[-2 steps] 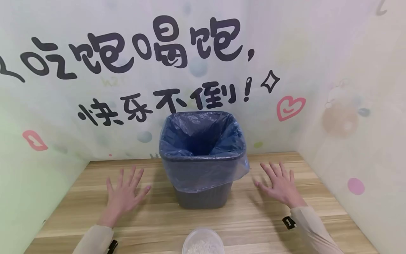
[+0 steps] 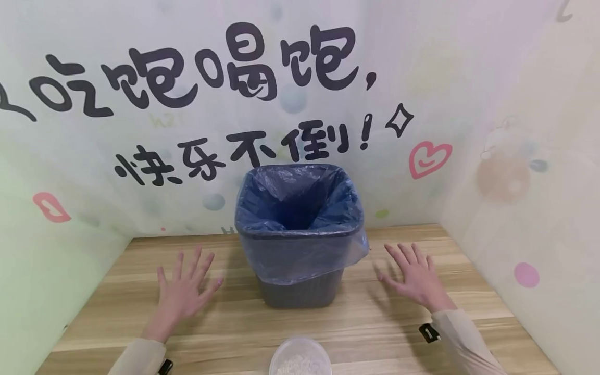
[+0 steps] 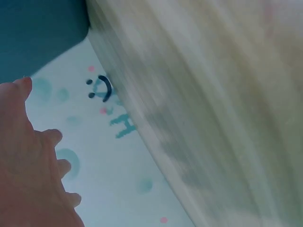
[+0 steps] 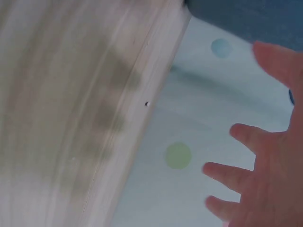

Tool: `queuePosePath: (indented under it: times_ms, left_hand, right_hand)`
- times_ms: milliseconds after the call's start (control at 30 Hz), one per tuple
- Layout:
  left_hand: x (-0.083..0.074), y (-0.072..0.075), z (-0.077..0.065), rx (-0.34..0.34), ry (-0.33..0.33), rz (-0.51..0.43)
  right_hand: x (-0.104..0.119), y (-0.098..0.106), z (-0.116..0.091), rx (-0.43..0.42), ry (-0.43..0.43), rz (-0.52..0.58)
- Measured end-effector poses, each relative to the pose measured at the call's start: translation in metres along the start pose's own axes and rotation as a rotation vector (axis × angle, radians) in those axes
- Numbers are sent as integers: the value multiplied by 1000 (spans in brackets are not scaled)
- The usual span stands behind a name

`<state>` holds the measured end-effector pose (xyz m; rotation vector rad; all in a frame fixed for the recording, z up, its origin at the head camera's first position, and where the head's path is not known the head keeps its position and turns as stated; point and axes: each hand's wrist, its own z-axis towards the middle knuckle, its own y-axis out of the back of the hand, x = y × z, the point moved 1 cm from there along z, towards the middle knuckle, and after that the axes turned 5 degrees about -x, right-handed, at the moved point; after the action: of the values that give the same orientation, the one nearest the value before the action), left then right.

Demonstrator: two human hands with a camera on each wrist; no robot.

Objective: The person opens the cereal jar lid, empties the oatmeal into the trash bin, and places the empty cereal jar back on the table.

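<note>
A dark grey trash bin [image 2: 300, 294] stands upright at the middle of the wooden table. Its mouth is lined with a blue translucent plastic bag [image 2: 290, 258] folded out over the rim. To the left of the bin, my left hand [image 2: 180, 299] hovers with spread fingers, holding nothing. On the bin's other side is my right hand [image 2: 417, 281], fingers also spread and nothing held. Both wrist views show the hands above the tabletop, apart from the bin. A round clear tub [image 2: 301, 359] with whitish contents sits at the near edge, partly cut off by the frame.
Behind the wood-grain table [image 2: 375, 338] rises a white wall [image 2: 187, 125] printed with dark lettering, hearts and dots. Further printed panels close in the left and right sides. A tiny dark speck [image 4: 147, 103] lies near the table's back edge.
Both hands have drawn back very slightly toward the near side. The bin, bag and tub stay where they were.
</note>
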<state>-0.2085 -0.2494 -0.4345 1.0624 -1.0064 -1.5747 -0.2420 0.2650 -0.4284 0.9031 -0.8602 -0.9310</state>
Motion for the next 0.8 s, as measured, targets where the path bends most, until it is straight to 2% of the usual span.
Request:
queuePosePath:
  times_ms: [167,267,400,500,633,733,800]
  left_hand:
    - [-14,4,-20,-13,-36,-23]
    - [-27,5,-31,-29,-67,-55]
    - [-44,5,-47,-66,-131,-105]
    - [-51,1,-59,-124,-235,-159]
    - [-56,-9,-69,-193,-446,-270]
    - [-60,-17,-73,-177,-604,-371]
    - [-63,-20,-74,-142,-674,-421]
  right_hand:
    - [14,2,-16,-68,101,20]
    - [24,3,-23,-114,144,73]
    - [40,6,-31,-115,196,173]
    - [53,8,-39,-84,251,235]
    - [66,8,-49,-27,356,321]
    - [72,7,-55,29,411,387]
    - [75,6,-57,49,447,409]
